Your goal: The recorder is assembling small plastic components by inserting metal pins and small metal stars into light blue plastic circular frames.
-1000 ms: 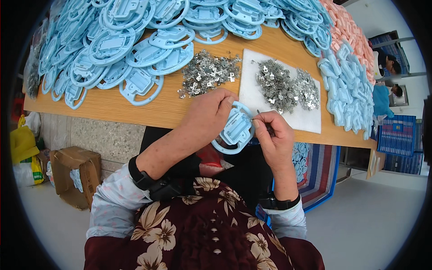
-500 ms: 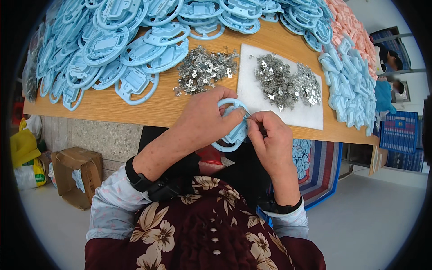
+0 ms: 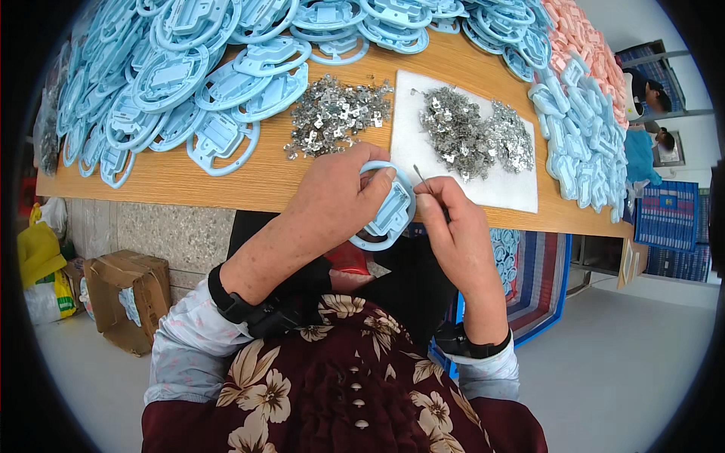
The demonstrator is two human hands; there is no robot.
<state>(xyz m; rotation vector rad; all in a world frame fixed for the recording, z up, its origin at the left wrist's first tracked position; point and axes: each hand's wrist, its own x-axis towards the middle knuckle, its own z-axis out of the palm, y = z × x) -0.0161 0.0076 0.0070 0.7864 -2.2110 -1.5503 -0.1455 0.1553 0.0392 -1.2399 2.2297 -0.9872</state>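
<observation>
My left hand (image 3: pixel 340 198) grips a light blue plastic ring-shaped part (image 3: pixel 390 212) at the near edge of the wooden table (image 3: pixel 219 181). My right hand (image 3: pixel 455 226) pinches a thin metal pin-like tool (image 3: pixel 423 180) right beside the part, its tip pointing up toward the white sheet (image 3: pixel 408 143). A heap of small silver metal clips (image 3: pixel 332 113) lies just beyond my left hand. A second heap of clips (image 3: pixel 472 136) rests on the white sheet.
Many blue plastic parts (image 3: pixel 174 75) are piled at the table's left and back, smaller blue pieces (image 3: pixel 581 143) and pink ones (image 3: pixel 585 45) at the right. A cardboard box (image 3: pixel 124 298) and a yellow bag (image 3: pixel 38 257) stand on the floor left, blue crates (image 3: pixel 668 219) right.
Both hands have kept working on the blue part at the table edge. The part has shifted slightly in my left hand, and the right hand's tool now points upward beside it.
</observation>
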